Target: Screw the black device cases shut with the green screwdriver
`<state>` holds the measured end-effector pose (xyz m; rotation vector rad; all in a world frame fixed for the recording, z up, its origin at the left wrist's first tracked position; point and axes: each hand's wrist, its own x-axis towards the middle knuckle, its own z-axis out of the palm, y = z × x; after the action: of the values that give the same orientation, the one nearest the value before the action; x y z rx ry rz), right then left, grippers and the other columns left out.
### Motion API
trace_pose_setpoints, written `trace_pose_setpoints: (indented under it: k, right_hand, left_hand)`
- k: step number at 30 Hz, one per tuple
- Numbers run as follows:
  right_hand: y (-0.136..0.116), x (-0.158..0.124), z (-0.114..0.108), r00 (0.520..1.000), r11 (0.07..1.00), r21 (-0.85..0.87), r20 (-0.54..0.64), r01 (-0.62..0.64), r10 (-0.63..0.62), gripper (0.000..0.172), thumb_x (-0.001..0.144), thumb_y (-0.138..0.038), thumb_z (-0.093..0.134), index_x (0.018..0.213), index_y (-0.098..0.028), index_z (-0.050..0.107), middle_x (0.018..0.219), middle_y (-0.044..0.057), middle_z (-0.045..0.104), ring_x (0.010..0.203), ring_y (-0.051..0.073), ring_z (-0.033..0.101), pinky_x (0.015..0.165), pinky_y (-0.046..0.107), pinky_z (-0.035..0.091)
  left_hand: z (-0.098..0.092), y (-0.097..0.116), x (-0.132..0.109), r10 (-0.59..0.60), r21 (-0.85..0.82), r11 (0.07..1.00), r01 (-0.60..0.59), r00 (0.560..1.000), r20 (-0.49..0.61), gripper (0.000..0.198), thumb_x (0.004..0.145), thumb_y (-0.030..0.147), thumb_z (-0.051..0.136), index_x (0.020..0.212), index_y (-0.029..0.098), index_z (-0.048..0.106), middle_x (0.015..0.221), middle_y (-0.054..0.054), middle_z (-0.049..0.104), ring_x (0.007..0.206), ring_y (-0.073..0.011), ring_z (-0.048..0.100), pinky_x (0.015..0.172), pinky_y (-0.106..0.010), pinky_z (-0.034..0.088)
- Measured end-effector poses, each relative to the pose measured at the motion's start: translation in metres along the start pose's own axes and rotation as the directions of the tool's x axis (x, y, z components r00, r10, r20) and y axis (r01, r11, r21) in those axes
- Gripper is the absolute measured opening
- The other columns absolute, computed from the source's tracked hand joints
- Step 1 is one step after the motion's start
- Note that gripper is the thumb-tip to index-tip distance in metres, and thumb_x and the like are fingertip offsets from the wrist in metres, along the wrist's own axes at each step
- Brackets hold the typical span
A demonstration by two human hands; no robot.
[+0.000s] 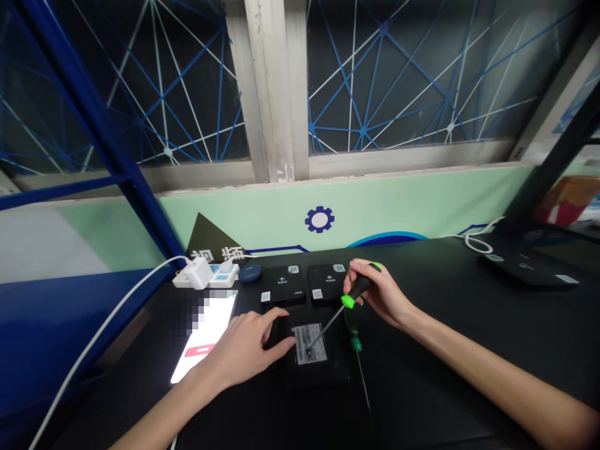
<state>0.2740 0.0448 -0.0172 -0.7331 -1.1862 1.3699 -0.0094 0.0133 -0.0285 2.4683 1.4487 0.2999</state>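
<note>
A flat black box (330, 372) lies on the black tabletop (445, 362) in front of the person, between a lit phone and a loose screwdriver, with a white label (310, 344) on its upward face. At far left, a white cable (94, 337) runs up to a white power strip (224, 275), which carries a white plug (199, 273). Below the strip lies the phone (206, 340), its screen partly blurred out. The left hand (244, 350) rests on the box's near left part, fingers (281, 344) spread apart and pressing on the surface just beside the label. Behind the box sit a dark blue oval case (250, 273) and two similar black boxes (282, 284) (328, 281), side by side. The right hand (377, 294) has its fingers (359, 281) clamped around the black and green handle of a screwdriver (349, 302), whose shaft slants down until its tip touches the label. Just right of the box lies a green-handled screwdriver (356, 344). Farther right, another black box (527, 265) sits near a coiled white cable (478, 242).
</note>
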Motion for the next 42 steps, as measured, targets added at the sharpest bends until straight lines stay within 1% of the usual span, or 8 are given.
trace_pose_setpoints:
  k: [8,17,23,32,35,39,42]
  right_hand:
    - [-0.0002,0.0029,-0.0043,0.999,0.998,0.049,0.009,-0.038,0.037,0.029,0.085,-0.035,0.064,0.063,-0.018,0.055,0.056,0.003,0.065,0.044,0.011,0.047,0.039,0.021,0.034]
    - [-0.0006,0.0031,-0.0067,1.0,0.997,0.081,0.028,-0.017,0.015,0.027,0.085,-0.029,0.061,0.062,-0.018,0.053,0.054,0.003,0.064,0.043,0.011,0.047,0.039,0.021,0.032]
    - [-0.0027,0.0024,-0.0068,0.999,0.996,0.087,0.033,-0.011,0.008,0.027,0.084,-0.028,0.06,0.06,-0.018,0.052,0.052,0.003,0.063,0.042,0.011,0.046,0.039,0.021,0.029]
    - [-0.0032,0.0011,-0.0071,1.0,0.997,0.074,0.028,0.008,-0.011,0.028,0.082,-0.029,0.06,0.058,-0.019,0.052,0.049,0.003,0.062,0.041,0.012,0.044,0.039,0.023,0.028]
    - [-0.0035,0.0011,-0.0079,0.999,0.997,0.063,-0.01,0.045,-0.045,0.028,0.081,-0.029,0.062,0.056,-0.019,0.053,0.047,0.003,0.061,0.041,0.012,0.044,0.038,0.023,0.028]
    - [-0.0038,0.0025,-0.0085,0.992,0.994,0.044,-0.08,0.101,-0.097,0.029,0.08,-0.029,0.064,0.056,-0.018,0.053,0.046,0.003,0.061,0.04,0.01,0.042,0.037,0.021,0.028]
    - [-0.0025,0.0038,-0.007,0.989,0.993,0.013,-0.093,0.117,-0.115,0.029,0.082,-0.03,0.065,0.058,-0.018,0.054,0.049,0.003,0.063,0.039,0.01,0.043,0.036,0.019,0.029]
  left_hand:
    - [-0.0016,0.0006,0.0001,-0.005,-0.001,1.0,0.005,1.0,0.013,0.046,0.093,0.06,0.047,0.124,0.029,0.059,0.063,0.004,0.058,0.063,-0.0187,0.056,0.055,-0.026,0.032]
    - [-0.0007,-0.0004,-0.0002,-0.023,-0.006,1.0,0.023,0.999,0.034,0.048,0.093,0.06,0.046,0.126,0.028,0.058,0.064,0.004,0.057,0.062,-0.0174,0.055,0.055,-0.027,0.032]
    - [-0.0015,0.0,-0.0006,-0.032,-0.008,0.999,0.032,0.999,0.028,0.048,0.092,0.061,0.046,0.125,0.03,0.059,0.064,0.004,0.057,0.063,-0.018,0.055,0.055,-0.027,0.031]
    - [-0.0005,-0.0004,0.0012,-0.031,-0.012,0.999,0.032,0.999,0.028,0.048,0.092,0.062,0.046,0.124,0.028,0.059,0.064,0.003,0.057,0.063,-0.0183,0.055,0.055,-0.027,0.031]
    - [-0.0006,-0.0006,0.0011,-0.06,-0.015,0.998,0.06,0.998,0.018,0.049,0.09,0.065,0.047,0.116,0.025,0.058,0.062,0.004,0.056,0.062,-0.0184,0.054,0.054,-0.027,0.03]
    - [-0.0023,-0.0009,-0.0002,-0.116,0.014,0.993,0.116,0.993,0.017,0.052,0.083,0.074,0.05,0.092,0.023,0.056,0.061,0.004,0.055,0.062,-0.0189,0.053,0.051,-0.026,0.027]
    - [-0.004,-0.0005,-0.0014,-0.111,0.039,0.993,0.109,0.993,0.035,0.054,0.079,0.076,0.052,0.079,0.022,0.054,0.064,0.002,0.056,0.067,-0.0205,0.054,0.053,-0.026,0.028]
